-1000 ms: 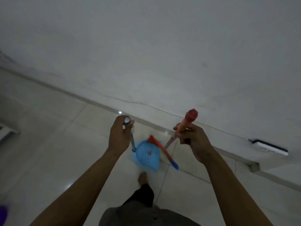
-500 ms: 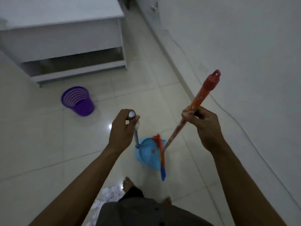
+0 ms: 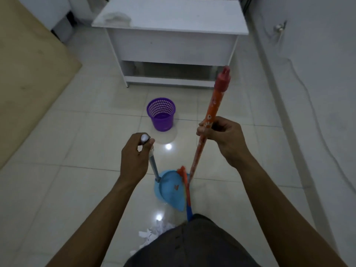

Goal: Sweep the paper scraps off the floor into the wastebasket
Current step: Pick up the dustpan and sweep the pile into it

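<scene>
Purple plastic wastebasket (image 3: 161, 114) stands far off, before the white table (image 3: 173, 18). The paper scraps (image 3: 154, 231) lie near, by the person's feet and partly hidden. The left hand (image 3: 134, 157) grips the blue dustpan (image 3: 167, 193) by its handle; the right hand (image 3: 221, 137) grips the orange broom (image 3: 212, 106). Best to set the pan's lip flat beside the scraps and sweep in short strokes.

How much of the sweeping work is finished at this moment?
Done: both tools are taken up. In hand: the left hand holds the dustpan by its handle, the right hand grips the broom. Left: the paper scraps lie unswept on the floor, the dustpan shows none, the wastebasket stands ahead.
</scene>
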